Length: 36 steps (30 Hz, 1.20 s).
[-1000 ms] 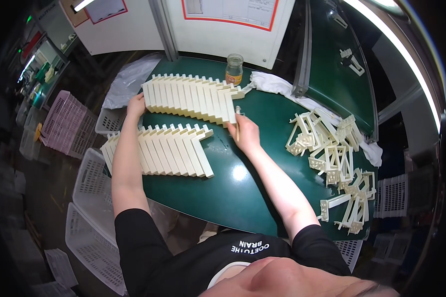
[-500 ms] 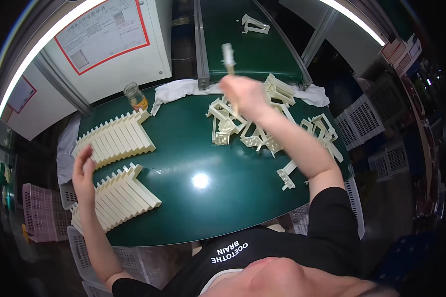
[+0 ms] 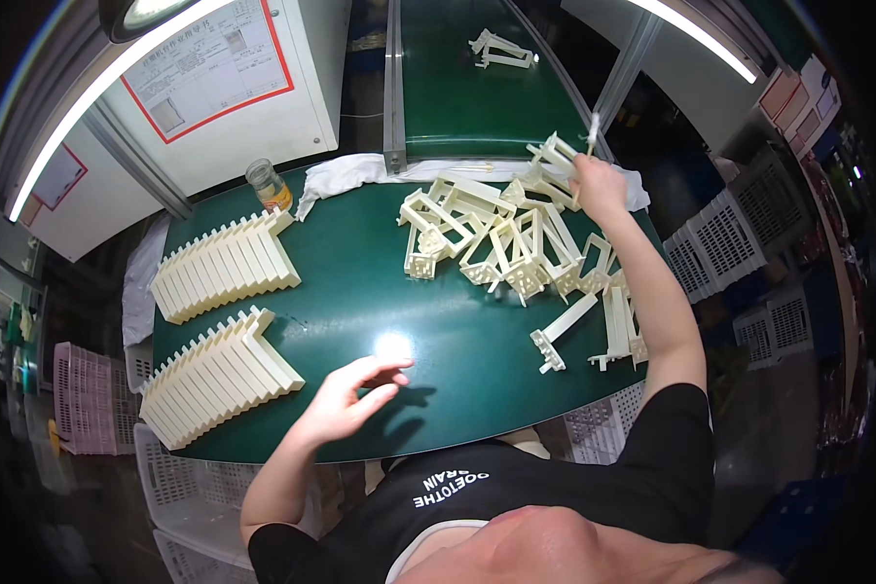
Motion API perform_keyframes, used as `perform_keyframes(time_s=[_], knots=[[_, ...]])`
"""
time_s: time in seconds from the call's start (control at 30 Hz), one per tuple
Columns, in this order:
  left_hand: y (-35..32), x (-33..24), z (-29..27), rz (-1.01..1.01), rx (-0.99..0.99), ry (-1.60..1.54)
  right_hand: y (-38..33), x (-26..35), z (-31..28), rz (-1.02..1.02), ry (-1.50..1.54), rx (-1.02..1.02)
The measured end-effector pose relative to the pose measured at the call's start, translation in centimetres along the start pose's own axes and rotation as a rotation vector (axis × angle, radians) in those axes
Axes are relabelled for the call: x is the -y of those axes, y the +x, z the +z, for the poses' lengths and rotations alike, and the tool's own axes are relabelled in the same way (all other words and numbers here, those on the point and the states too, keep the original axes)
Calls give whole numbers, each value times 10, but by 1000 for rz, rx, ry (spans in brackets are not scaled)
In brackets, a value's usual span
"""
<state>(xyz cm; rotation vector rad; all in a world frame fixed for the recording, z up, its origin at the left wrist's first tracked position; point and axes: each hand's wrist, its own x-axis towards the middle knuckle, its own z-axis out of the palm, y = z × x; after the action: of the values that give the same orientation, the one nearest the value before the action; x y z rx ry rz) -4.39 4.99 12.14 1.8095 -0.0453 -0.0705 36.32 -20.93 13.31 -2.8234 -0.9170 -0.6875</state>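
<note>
My right hand (image 3: 597, 185) is raised at the far right of the green table (image 3: 380, 292) and grips a thin white stick that points upward. It hovers over a loose pile of cream plastic frame parts (image 3: 501, 243). My left hand (image 3: 348, 401) hangs open above the table's near edge, fingers spread, holding nothing. Just left of it lies a neat row of cream angled parts (image 3: 219, 375). A second such row (image 3: 226, 265) lies farther back on the left.
A small glass jar of amber liquid (image 3: 267, 184) and a white cloth (image 3: 346, 175) sit at the table's back edge. A green conveyor (image 3: 477, 78) carries more cream parts (image 3: 501, 49). White and pink crates (image 3: 720, 243) stand around the table.
My view has swung further right. My left hand left the stacked rows and moved to the table's near middle. My right hand went right and now stays over the loose pile.
</note>
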Motion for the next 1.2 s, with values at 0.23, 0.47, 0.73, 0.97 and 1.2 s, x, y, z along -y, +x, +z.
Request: perform_keyframes(time_s=[0.23, 0.47, 0.73, 0.97, 1.2], knots=[[38, 26, 53, 181, -93, -422, -129, 129, -86, -96, 1192, 502], [35, 70, 61, -72, -93, -1157, -190, 217, -35, -349, 753, 190], [32, 116, 46, -80, -24, -1686, -198, 208, -29, 168, 1603, 278], [31, 113, 44, -105, -18, -1827, -186, 218, -28, -27, 1623, 246], [32, 113, 42, -102, 31, -1927, -158, 249, -36, -113, 1413, 292]])
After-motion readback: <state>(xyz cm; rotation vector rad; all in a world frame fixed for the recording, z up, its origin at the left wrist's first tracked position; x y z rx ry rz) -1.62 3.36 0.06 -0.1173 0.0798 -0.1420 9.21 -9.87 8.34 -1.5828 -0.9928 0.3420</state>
